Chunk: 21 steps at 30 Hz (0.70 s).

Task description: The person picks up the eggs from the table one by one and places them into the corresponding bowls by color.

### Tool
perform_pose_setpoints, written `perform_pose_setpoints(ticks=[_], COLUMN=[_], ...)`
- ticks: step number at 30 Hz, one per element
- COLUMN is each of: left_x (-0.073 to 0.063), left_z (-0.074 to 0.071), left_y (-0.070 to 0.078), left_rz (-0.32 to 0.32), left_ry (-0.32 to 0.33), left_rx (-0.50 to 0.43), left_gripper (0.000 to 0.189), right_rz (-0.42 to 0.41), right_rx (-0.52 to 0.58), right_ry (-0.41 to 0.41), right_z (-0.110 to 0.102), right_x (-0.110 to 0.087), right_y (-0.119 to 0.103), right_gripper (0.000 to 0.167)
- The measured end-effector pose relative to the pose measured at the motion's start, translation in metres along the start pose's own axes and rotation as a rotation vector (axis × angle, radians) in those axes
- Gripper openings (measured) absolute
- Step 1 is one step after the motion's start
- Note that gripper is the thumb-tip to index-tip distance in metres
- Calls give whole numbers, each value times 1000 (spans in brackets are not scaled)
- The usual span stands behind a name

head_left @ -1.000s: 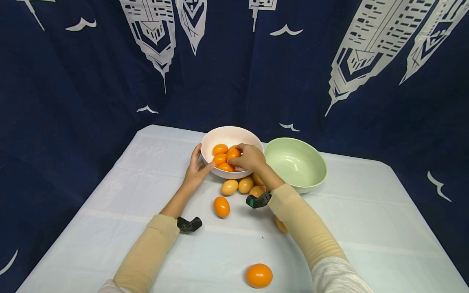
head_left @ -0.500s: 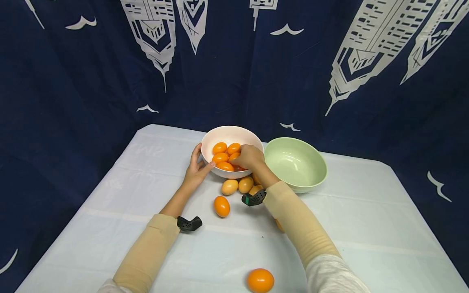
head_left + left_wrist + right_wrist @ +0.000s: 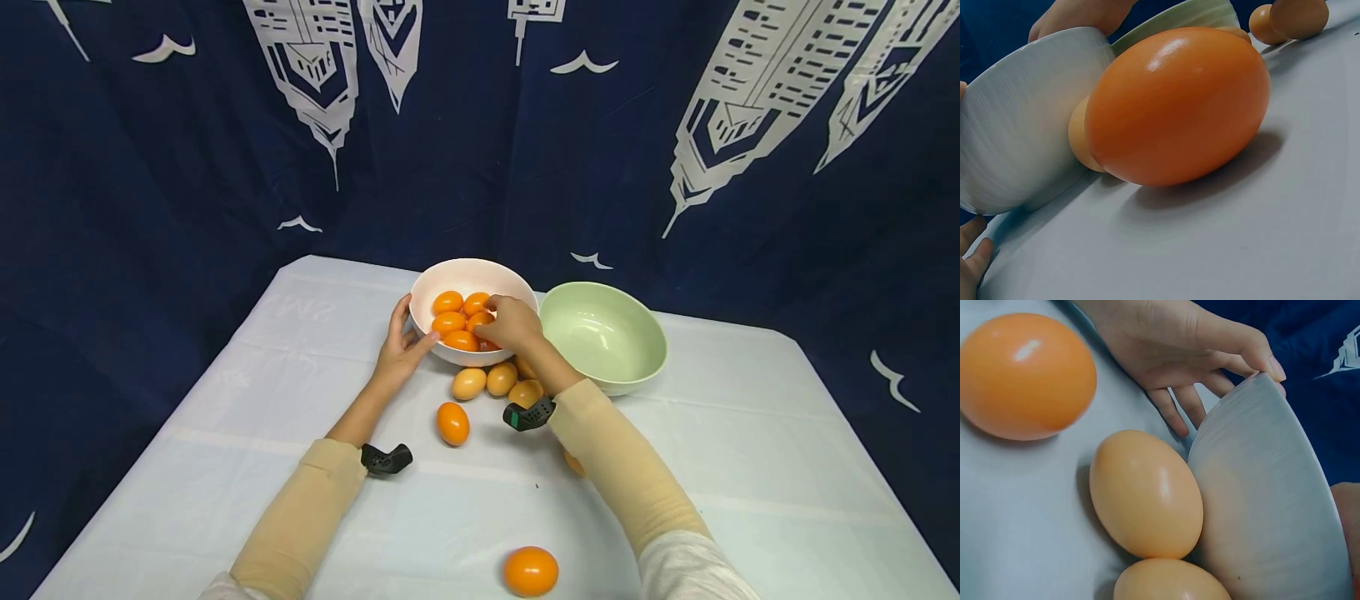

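My left hand [image 3: 400, 346] grips the near left side of a white bowl [image 3: 517, 287], thumb over the rim and fingers along the outer wall, which the right wrist view also shows. Inside the bowl lie several bright orange eggs [image 3: 448, 322]. My right hand [image 3: 516, 323] reaches over the bowl's right side, thumb and forefinger parted right beside an orange egg [image 3: 480, 322]; its other fingers are hidden. Below the bowl, several tan eggs [image 3: 469, 383] sit against its base, partly under my right wrist. A loose orange egg [image 3: 453, 423] lies nearer on the table.
A light green bowl [image 3: 603, 333] stands right beside the white one. Another orange egg [image 3: 531, 572] lies near the front edge of the white-covered table [image 3: 780, 467]. A tan egg [image 3: 573, 463] is partly covered by my right forearm. A dark blue patterned curtain [image 3: 465, 167] hangs behind.
My right hand lowered an orange egg among the others in the white bowl, let go and drew back slightly toward me. The left hand stays on the rim.
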<state>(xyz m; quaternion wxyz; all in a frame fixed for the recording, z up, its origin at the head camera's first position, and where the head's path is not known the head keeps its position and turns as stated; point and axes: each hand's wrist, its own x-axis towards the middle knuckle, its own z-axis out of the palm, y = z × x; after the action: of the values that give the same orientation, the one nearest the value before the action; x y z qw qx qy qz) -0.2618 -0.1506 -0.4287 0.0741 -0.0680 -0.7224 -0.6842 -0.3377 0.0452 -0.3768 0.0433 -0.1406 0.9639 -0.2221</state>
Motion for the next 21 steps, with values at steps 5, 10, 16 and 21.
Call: perform_pose_setpoints(ticks=[5,10,16,21], left_x=[-2,-2,4,12], left_z=[1,1,0,1], left_y=[2,1,-10,-30], left_rz=[5,15,19,32], left_ry=[3,-2,-1,24], left_rx=[-3,-6,-22,-27], left_gripper=[78,79,79,79], right_rz=[-93,-142,-160,-183], right_rx=[139,253,310,362], right_ry=[20,-4,-6,7], right_z=[-5,-9,-15,-18], right_x=[-13,-32,-53,-69], right_y=[6,10,12,18], right_gripper=[46,46,45,43])
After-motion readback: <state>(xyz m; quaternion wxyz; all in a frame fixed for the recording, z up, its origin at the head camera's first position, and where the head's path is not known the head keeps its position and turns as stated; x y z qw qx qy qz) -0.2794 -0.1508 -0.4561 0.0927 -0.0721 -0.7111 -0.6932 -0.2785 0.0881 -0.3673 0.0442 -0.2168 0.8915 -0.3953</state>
